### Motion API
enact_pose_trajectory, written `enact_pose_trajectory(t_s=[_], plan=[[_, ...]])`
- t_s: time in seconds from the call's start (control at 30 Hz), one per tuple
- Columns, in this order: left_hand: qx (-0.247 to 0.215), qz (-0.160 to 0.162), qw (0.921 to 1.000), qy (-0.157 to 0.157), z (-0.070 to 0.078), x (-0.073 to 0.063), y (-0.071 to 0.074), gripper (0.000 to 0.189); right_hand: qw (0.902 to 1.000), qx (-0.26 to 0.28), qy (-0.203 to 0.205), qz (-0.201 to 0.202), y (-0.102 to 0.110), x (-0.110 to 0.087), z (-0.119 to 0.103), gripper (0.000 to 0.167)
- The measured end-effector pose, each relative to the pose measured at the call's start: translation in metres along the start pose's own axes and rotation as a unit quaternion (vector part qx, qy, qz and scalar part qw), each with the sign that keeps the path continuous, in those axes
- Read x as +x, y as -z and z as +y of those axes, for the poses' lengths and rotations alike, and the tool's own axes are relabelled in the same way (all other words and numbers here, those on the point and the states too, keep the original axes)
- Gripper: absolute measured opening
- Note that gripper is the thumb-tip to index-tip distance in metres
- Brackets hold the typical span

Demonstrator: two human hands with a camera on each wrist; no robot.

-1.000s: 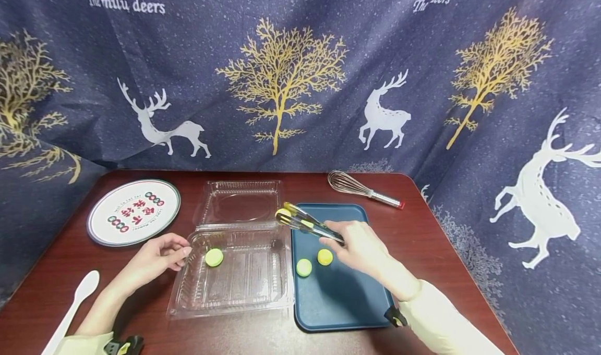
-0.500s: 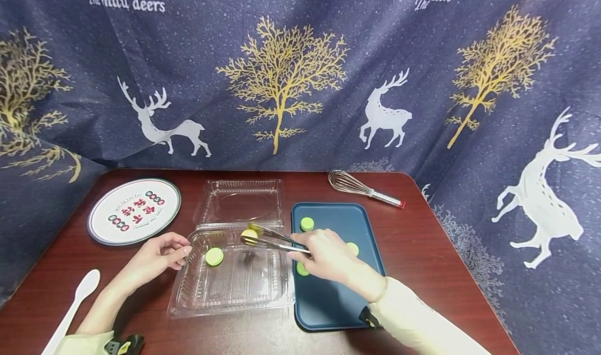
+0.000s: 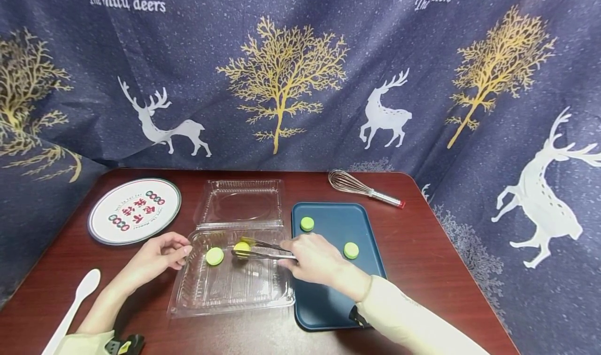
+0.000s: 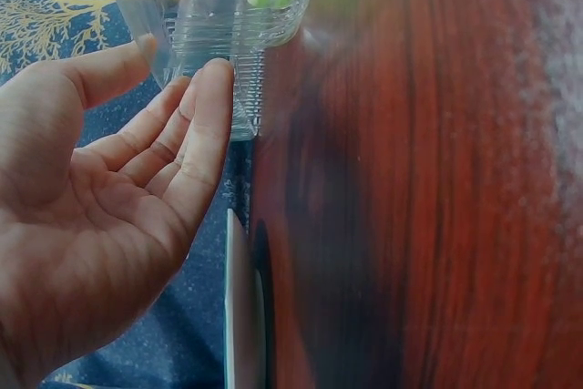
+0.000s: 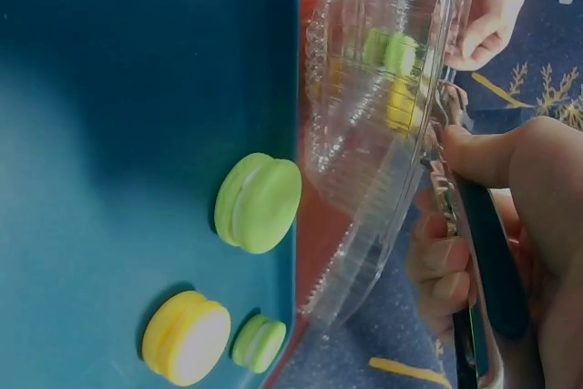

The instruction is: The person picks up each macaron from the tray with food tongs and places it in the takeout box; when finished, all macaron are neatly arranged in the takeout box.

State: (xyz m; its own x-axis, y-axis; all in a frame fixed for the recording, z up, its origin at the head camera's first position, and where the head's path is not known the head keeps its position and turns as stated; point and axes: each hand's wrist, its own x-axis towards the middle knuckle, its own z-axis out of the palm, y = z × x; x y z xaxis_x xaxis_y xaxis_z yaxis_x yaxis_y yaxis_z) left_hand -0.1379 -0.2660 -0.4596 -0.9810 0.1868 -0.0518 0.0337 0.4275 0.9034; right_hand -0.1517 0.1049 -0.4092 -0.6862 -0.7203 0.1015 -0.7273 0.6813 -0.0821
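My right hand [image 3: 316, 258] grips a pair of metal tongs [image 3: 274, 256] by the handle. Between the tongs' tips is a yellow macaron [image 3: 242, 247], low inside the clear plastic container [image 3: 230, 307]. A green macaron [image 3: 214, 256] lies in that container, just left of the tips. At the container's left rim, my left hand [image 3: 157, 256] pinches the edge between thumb and fingertips. In the right wrist view, a green macaron [image 5: 258, 203], a yellow macaron [image 5: 187, 338] and a smaller-looking green one [image 5: 259, 343] lie on the tray; my right hand covers part of the tray in the head view.
The blue tray [image 3: 324, 313] stands right of the container, with another green macaron [image 3: 350, 250] on it. The container's hinged lid [image 3: 241, 206] lies open behind. A whisk [image 3: 357, 184] is at the back right, an oval plate [image 3: 133, 211] and white spoon [image 3: 77, 300] at left.
My right hand has carried the yellow macaron in the tongs leftward from above the tray, then down into the container. My left hand has stayed at the rim.
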Motion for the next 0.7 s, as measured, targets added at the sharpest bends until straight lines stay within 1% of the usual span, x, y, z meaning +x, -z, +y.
enact_pose_trajectory(t_s=[0.1, 0.37, 0.7], plan=[[-0.001, 0.001, 1.0000, 0.001, -0.0001, -0.0003, -0.0002, 0.028, 0.9998, -0.021, 0.003, -0.005, -0.0005, 0.0036, -0.0030, 0.027], [0.000, 0.000, 1.0000, 0.003, -0.0015, 0.0008, 0.0004, 0.029, 0.9990, -0.045, 0.006, -0.006, -0.0019, 0.0091, -0.0081, 0.019], [0.002, -0.001, 1.0000, -0.001, -0.0018, 0.0006, 0.0008, 0.028, 0.9979, -0.065, 0.004, -0.001, -0.0057, 0.0105, -0.0083, 0.021]])
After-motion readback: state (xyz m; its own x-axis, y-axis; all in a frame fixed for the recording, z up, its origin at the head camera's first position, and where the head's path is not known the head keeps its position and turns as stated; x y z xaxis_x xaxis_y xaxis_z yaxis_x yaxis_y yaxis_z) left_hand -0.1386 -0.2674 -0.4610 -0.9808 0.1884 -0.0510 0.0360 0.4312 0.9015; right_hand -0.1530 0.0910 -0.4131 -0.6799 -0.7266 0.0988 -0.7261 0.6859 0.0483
